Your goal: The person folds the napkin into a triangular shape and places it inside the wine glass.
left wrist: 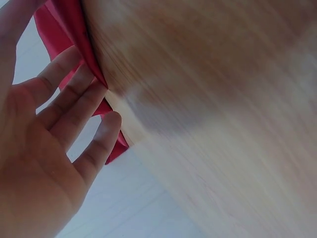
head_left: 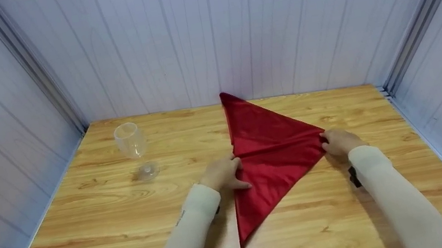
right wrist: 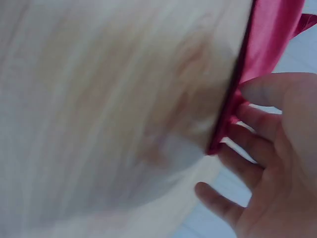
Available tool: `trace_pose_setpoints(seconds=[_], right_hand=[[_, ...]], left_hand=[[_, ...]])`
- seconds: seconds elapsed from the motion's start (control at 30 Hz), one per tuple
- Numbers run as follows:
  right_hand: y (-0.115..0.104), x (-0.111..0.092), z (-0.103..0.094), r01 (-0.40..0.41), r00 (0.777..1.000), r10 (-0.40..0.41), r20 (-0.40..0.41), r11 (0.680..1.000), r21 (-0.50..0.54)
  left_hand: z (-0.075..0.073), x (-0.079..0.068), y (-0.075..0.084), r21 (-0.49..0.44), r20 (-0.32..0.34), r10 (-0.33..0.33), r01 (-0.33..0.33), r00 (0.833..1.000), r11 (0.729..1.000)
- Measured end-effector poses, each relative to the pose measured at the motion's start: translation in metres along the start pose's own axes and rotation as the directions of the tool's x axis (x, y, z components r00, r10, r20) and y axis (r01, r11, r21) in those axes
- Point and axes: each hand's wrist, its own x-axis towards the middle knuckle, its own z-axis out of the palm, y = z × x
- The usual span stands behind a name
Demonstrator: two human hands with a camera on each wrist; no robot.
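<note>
A shiny red cloth (head_left: 270, 142), folded into a triangle, lies on the wooden table with its long straight edge on the left and a corner pointing right. My left hand (head_left: 223, 176) rests at the middle of that long edge, thumb spread apart over the fabric. In the left wrist view, the loosely extended fingers (left wrist: 74, 106) touch the cloth's border (left wrist: 89, 54). At the right corner, my right hand (head_left: 339, 141) pinches the cloth. The right wrist view shows its thumb and fingertips at the cloth's hemmed edge (right wrist: 233, 94), with the little finger held apart.
A clear stemmed wine glass (head_left: 131, 144) stands on the table (head_left: 130, 231) at the back left. White panel walls (head_left: 187, 34) enclose the table's back and both sides. The far tip of the cloth reaches the back wall.
</note>
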Motion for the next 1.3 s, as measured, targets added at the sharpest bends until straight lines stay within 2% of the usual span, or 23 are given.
trace_pose_setpoints(seconds=[0.23, 0.4, 0.57, 0.8, 0.97, 1.1, 1.3], right_hand=[[-0.004, -0.005, -0.010, -0.008, 1.000, 0.009, 0.024, 1.000, -0.026], [-0.003, -0.006, -0.011, -0.003, 1.000, 0.003, 0.031, 1.000, -0.011], [-0.003, -0.006, -0.009, 0.015, 0.999, -0.013, 0.040, 0.999, -0.052], [-0.014, -0.014, -0.015, 0.011, 0.995, -0.003, 0.101, 0.996, -0.086], [-0.027, -0.020, -0.018, -0.024, 0.988, 0.040, 0.149, 0.994, -0.111], [-0.030, -0.019, -0.020, -0.011, 0.987, 0.031, 0.159, 0.992, -0.126], [-0.036, -0.022, -0.020, -0.031, 0.984, 0.046, 0.171, 0.995, -0.092]], left_hand=[[-0.001, -0.002, -0.003, -0.018, 0.033, -0.015, 0.016, 0.999, 1.000], [-0.001, -0.002, -0.004, -0.035, 0.044, -0.013, 0.015, 0.999, 0.999], [-0.002, -0.002, -0.007, -0.035, 0.052, -0.015, 0.016, 0.999, 0.999], [-0.006, -0.002, -0.016, -0.056, 0.074, -0.011, 0.015, 0.997, 0.998], [-0.009, -0.006, -0.022, -0.029, 0.081, -0.020, 0.023, 0.997, 0.999], [-0.009, -0.007, -0.024, 0.000, 0.076, -0.030, 0.030, 0.997, 1.000], [-0.010, -0.008, -0.026, 0.054, 0.064, -0.086, 0.083, 0.994, 0.995]])
